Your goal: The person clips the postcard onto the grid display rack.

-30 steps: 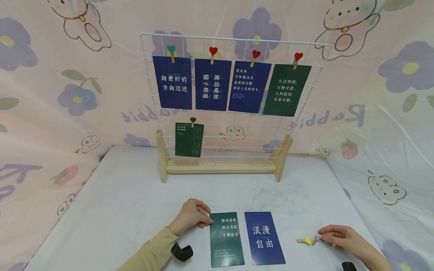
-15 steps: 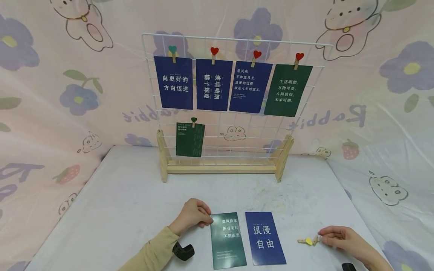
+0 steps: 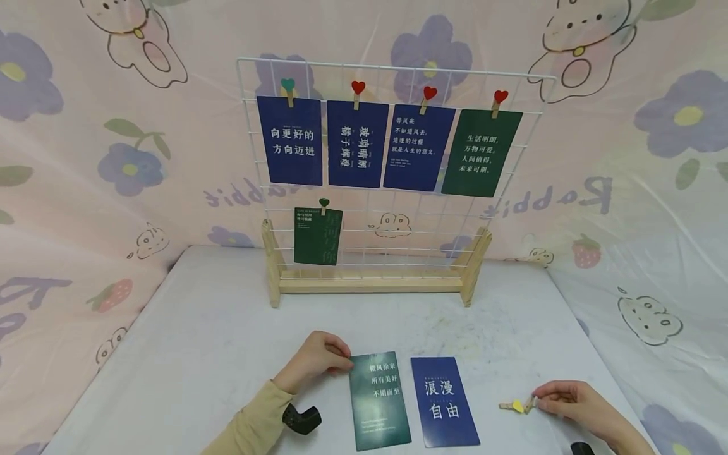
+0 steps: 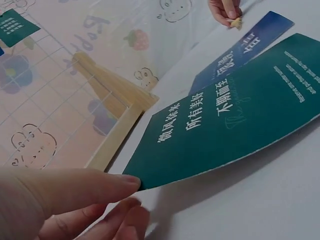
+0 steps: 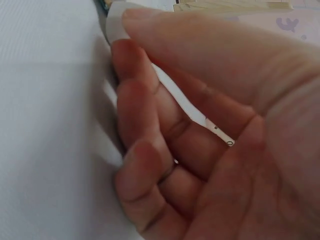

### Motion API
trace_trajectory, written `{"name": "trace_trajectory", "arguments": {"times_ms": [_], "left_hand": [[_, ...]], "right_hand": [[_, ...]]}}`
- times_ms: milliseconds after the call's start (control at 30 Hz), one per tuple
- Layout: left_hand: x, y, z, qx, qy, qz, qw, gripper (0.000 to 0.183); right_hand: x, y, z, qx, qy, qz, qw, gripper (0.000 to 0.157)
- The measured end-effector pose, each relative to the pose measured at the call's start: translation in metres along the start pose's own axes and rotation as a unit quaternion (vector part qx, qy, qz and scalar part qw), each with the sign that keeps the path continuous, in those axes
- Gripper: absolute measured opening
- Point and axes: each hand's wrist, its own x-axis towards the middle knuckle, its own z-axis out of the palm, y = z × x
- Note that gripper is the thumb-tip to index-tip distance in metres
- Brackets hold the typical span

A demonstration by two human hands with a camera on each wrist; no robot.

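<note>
My left hand (image 3: 315, 361) pinches the upper left corner of a green card (image 3: 380, 404) with white lettering. In the left wrist view the card (image 4: 225, 115) tilts, its held edge raised off the white surface. Beside it lies a blue card (image 3: 445, 404), flat and untouched. At the right, my right hand (image 3: 577, 404) pinches a small wooden clothespin (image 3: 529, 405) between thumb and fingertips. A pale piece (image 5: 116, 22) shows at the thumb tip in the right wrist view. Another clothespin with a yellow heart (image 3: 517, 406) lies against it on the table.
Behind the hands stands a white wire grid (image 3: 398, 246) on a wooden base (image 3: 370, 285). Several blue and green cards hang there from heart clips, and a smaller green card (image 3: 317, 236) hangs lower left. Patterned cloth (image 3: 620, 240) surrounds the table (image 3: 199, 354).
The green card's held corner has lifted and shifted slightly up and left with my left hand. My right hand stays almost in place at the clothespins.
</note>
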Motion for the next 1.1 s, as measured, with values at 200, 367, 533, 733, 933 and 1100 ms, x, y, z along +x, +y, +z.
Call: {"name": "trace_trajectory", "arguments": {"times_ms": [200,367,533,733,933,1100], "left_hand": [[0.001,-0.001,-0.007,-0.041,-0.02,-0.022,0.9987,0.02],[0.0,-0.002,-0.013,-0.077,-0.022,-0.031,0.9963,0.022],[-0.001,-0.002,-0.019,-0.09,-0.011,-0.039,0.9951,0.024],[-0.003,0.003,-0.026,-0.11,-0.008,-0.04,0.9931,0.025],[-0.005,0.007,-0.031,-0.122,0.003,-0.039,0.9917,0.027],[-0.005,0.01,-0.034,-0.133,0.014,-0.039,0.9903,0.028]], "right_hand": [[-0.001,-0.002,0.001,-0.007,0.003,-0.003,1.0,0.034],[0.001,-0.005,0.003,-0.019,0.027,0.028,0.999,0.032],[0.002,-0.007,0.005,-0.027,0.062,0.062,0.996,0.031],[0.001,-0.01,0.004,-0.039,0.082,0.059,0.994,0.032],[0.002,-0.022,-0.001,-0.03,0.06,-0.02,0.998,0.031],[0.011,-0.04,-0.002,-0.023,0.049,-0.066,0.996,0.026]]}}
